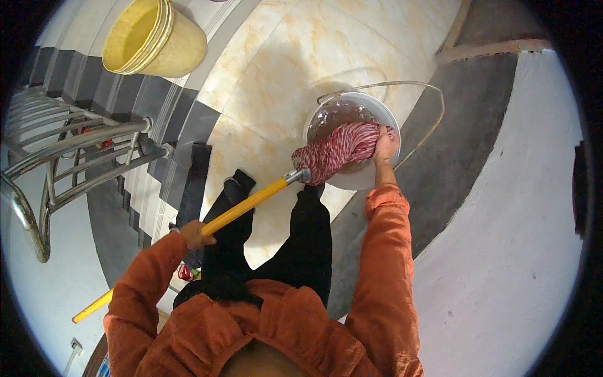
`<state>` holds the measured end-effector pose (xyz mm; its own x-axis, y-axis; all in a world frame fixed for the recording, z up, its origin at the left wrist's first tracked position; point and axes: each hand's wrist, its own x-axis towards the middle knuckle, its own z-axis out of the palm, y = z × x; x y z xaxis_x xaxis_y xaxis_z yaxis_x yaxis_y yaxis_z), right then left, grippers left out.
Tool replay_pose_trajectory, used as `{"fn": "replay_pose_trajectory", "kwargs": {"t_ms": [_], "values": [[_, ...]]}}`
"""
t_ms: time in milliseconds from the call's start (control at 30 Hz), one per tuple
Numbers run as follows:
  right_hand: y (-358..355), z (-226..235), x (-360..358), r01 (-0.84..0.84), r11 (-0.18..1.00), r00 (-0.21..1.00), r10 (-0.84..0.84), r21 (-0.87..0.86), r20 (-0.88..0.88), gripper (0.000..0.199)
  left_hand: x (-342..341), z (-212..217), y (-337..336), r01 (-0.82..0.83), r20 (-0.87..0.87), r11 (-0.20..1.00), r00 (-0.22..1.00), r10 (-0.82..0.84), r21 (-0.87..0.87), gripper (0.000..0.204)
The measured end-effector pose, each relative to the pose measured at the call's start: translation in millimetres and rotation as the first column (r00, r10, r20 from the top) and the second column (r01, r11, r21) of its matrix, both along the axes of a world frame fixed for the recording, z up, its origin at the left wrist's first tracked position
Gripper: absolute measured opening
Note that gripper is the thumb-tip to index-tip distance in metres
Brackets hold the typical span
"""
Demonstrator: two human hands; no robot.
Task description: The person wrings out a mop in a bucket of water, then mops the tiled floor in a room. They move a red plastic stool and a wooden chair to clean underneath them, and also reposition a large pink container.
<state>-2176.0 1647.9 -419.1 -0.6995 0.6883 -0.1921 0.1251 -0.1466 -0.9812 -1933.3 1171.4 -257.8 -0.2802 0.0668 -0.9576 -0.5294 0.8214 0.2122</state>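
Note:
A string mop [342,149] with red-and-white strands and a yellow handle lies slantwise in front of me. My left hand [196,235] is closed round the handle, whose far end sticks out behind my left forearm. With my right hand [384,149] I grip the loose end of the strands, which are bunched together over the bucket. Beneath them stands a white bucket [356,182] with water in it, partly hidden by the strands. Its wire bail [443,103] leans out to the right.
A yellow bucket [182,47] stands at the far left. Nearer on that side is a metal tube rack [81,141]. My legs [308,220] in dark trousers are just short of the white bucket, on marbled floor tiles [251,81]. A pale wall [496,251] rises at the right.

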Motion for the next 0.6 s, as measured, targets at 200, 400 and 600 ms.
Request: {"fn": "replay_pose_trajectory", "kwargs": {"t_ms": [200,400,600], "values": [[27.7,-23.0,0.2,-0.425,0.901,0.832,0.425,-0.084,0.356,0.024,20.9,8.4,6.6,0.287,-0.393,0.839,0.782,-0.484,-0.463,0.027],[-19.8,-32.1,-33.1,-0.924,0.3,0.354,0.442,0.236,0.824,0.034,3.9,-1.4,1.1,0.258,-0.509,0.757,0.607,-0.611,-0.6,0.018],[-79.3,-25.3,-48.6,-0.961,-0.072,0.232,0.319,0.268,0.919,0.03,-9.9,-18.6,-3.2,0.254,-0.484,0.73,0.606,-0.631,-0.634,0.012]]}}
